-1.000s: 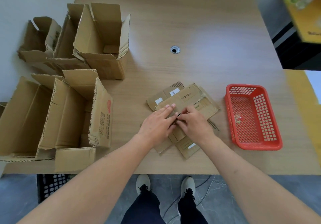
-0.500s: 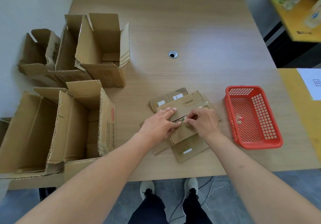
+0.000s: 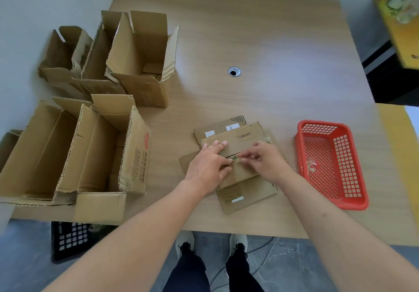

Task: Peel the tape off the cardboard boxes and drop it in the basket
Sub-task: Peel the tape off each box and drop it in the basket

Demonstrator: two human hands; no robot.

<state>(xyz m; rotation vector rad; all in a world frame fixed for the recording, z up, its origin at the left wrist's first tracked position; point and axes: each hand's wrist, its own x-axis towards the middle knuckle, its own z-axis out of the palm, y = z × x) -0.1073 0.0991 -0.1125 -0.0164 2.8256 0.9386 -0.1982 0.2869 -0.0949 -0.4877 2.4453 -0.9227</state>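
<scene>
A stack of flattened cardboard boxes (image 3: pixel 242 140) lies on the wooden table (image 3: pixel 260 42) in front of me. My left hand (image 3: pixel 209 167) presses flat on the top piece, fingers straight. Just to its right, my right hand (image 3: pixel 265 161) pinches a strip of clear tape (image 3: pixel 235 159) at the seam of the top box. The red plastic basket (image 3: pixel 356 198) stands to the right of the stack, with a small wad of clear tape (image 3: pixel 311 166) inside it.
Several open upright cardboard boxes (image 3: pixel 136 65) crowd the table's left side, reaching its front edge. A cable hole (image 3: pixel 234 72) sits mid-table. A black crate (image 3: pixel 72 239) stands on the floor at the left. A yellow shelf (image 3: pixel 401 26) is at the far right.
My right hand has moved a little to the right along the seam, still pinching the tape. My left hand stays pressed on the cardboard. The camera has tilted slightly.
</scene>
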